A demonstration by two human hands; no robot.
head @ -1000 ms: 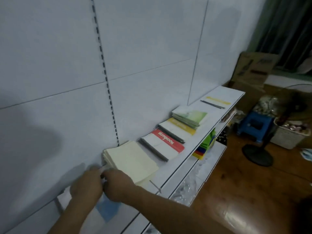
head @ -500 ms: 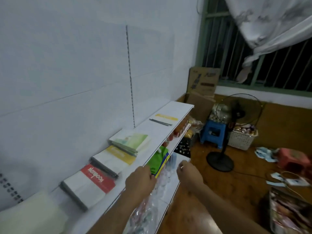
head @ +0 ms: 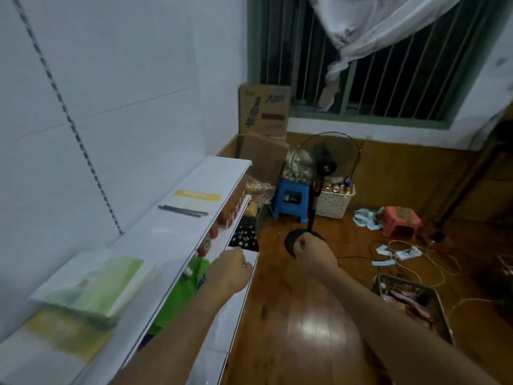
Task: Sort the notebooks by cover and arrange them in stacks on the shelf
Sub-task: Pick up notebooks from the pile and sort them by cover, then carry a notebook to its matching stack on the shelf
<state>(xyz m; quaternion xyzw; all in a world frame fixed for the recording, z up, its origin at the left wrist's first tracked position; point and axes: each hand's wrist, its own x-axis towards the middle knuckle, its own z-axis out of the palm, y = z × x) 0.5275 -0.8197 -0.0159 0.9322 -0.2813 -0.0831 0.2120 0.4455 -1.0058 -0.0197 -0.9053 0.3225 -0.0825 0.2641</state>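
A white paneled wall fills the left of the frame, with a white top shelf (head: 177, 232) running from lower left toward the centre and a barred window (head: 361, 65) at upper right above a wooden floor (head: 305, 315). A stack of green-cover notebooks (head: 94, 284) lies at lower left on the shelf, overlapping a blurred yellow-cover notebook stack (head: 55, 334) nearer the bottom edge. Further along lie a single yellow-banded notebook (head: 198, 200) and two dark pens (head: 183, 211). Both hands hover in mid-frame beyond the shelf edge, clear of every notebook: the left hand (head: 230, 269) and the right hand (head: 313, 251) are curled into fists holding nothing. A standing fan (head: 324, 168) and a blue stool (head: 291, 198) stand behind them.
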